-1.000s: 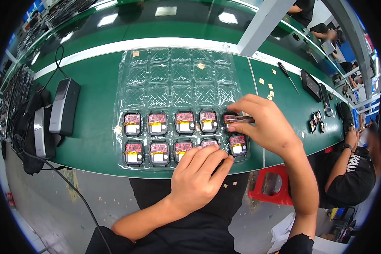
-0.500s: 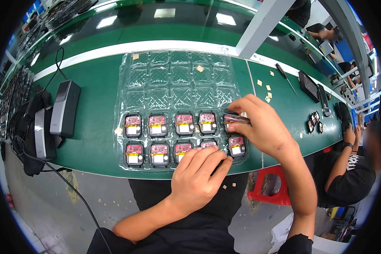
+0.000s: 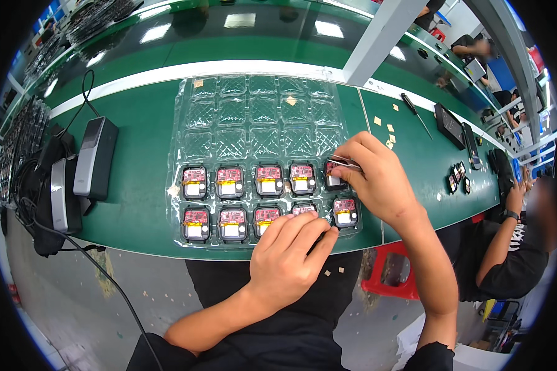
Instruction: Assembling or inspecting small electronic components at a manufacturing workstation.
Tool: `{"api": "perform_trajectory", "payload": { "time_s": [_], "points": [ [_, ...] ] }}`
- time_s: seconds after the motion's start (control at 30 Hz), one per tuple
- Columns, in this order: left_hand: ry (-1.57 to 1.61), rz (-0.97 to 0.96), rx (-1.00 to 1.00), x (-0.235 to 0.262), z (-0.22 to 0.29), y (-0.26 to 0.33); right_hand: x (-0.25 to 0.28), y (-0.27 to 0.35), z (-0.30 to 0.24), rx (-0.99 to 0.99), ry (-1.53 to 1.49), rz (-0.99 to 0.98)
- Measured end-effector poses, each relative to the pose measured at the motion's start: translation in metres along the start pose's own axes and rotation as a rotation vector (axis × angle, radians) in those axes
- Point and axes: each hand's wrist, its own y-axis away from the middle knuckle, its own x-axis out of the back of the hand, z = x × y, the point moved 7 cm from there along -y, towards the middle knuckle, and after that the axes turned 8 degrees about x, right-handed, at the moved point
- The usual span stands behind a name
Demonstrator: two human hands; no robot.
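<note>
A clear plastic blister tray (image 3: 174,142) holds two rows of open square watch-like cases, each with a red circuit board and a white-and-yellow part inside. My right hand (image 3: 382,182) pinches slim metal tweezers (image 3: 348,163) over the case (image 3: 333,179) at the right end of the upper row, partly hiding it. My left hand (image 3: 288,256) lies at the tray's near edge with fingers stretched out and slightly apart. Its fingertips cover part of a lower-row case (image 3: 304,208), and the thumb is beside the rightmost lower case (image 3: 345,212).
Grey-and-black boxes (image 3: 96,157) with cables stand at the left. Small tan squares (image 3: 377,120) lie right of the tray, near a screwdriver (image 3: 418,115) and a black bin (image 3: 450,127). A grey post (image 3: 384,40) rises behind. A co-worker (image 3: 517,247) sits at right by a red stool (image 3: 377,287).
My right hand has shifted slightly left and down, and the tweezers show more clearly over the upper-right case. My left hand has barely moved.
</note>
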Motion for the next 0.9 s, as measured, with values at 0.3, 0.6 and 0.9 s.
{"api": "perform_trajectory", "payload": {
  "time_s": [0.3, 0.6, 0.9],
  "points": [
    [0.005, 0.000, 0.006, 0.000, 0.000, 0.000, 0.002, 0.000, -0.003, 0.110, 0.029, -0.079],
    [-0.010, 0.007, 0.012, 0.000, -0.001, 0.000, 0.004, -0.003, -0.010, 0.122, 0.077, -0.139],
    [-0.006, -0.002, 0.015, 0.001, 0.001, 0.001, 0.005, -0.004, -0.007, 0.141, 0.060, -0.167]
  ]
}}
